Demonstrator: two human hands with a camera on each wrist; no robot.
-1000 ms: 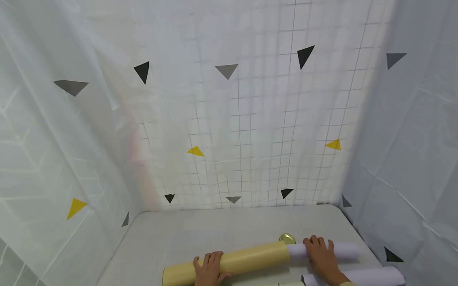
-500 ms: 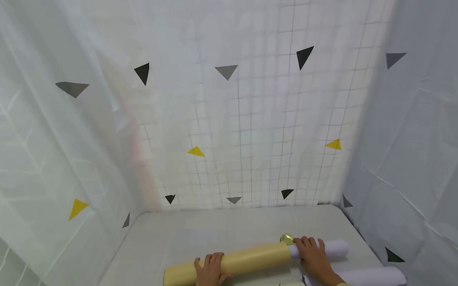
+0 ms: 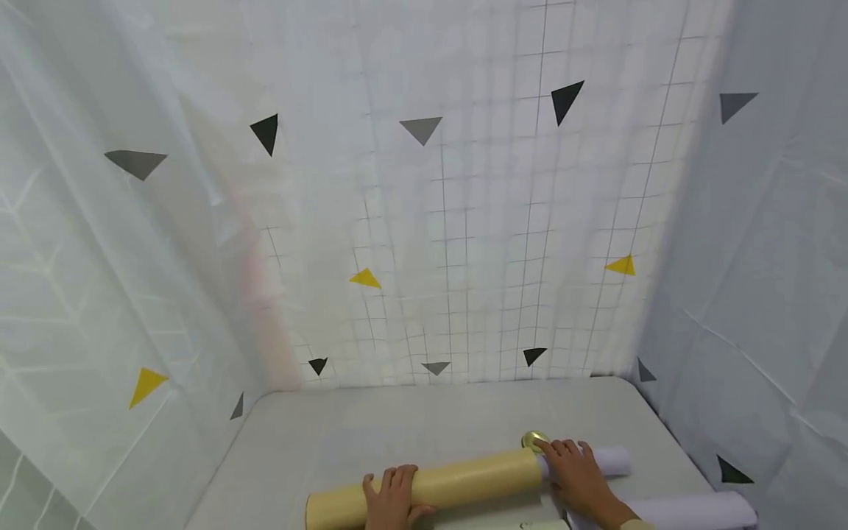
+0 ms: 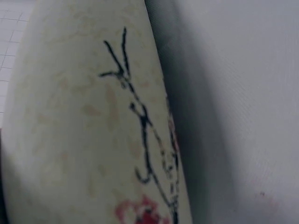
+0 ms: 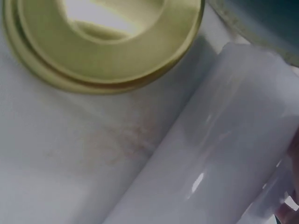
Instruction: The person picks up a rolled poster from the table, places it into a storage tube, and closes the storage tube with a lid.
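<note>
Worktop [image 3: 397,427]: pale, carries all items noted. Yellow tube [image 3: 483,477]: on its side, slightly slanted, near part of worktop, mouth to R. Spare roll [image 3: 695,511]: nearer the person, R side, partly behind the forearm. White roll [image 3: 616,461]: in line w/ tube, one end at the mouth & apparently partly inside; depth hidden. Hands apart: L hand [image 3: 391,498] clamped over tube, R hand [image 3: 576,477] clasping white roll just outside the mouth. Gold lid [image 3: 532,440]: loose, just beyond the mouth, v. close to R fingertips.

Risks (judged): roll may crease or snag on rim if pushed off-line; tube may slip or turn if L grip slackens; lid may get knocked away, R fingers being so near.
</note>
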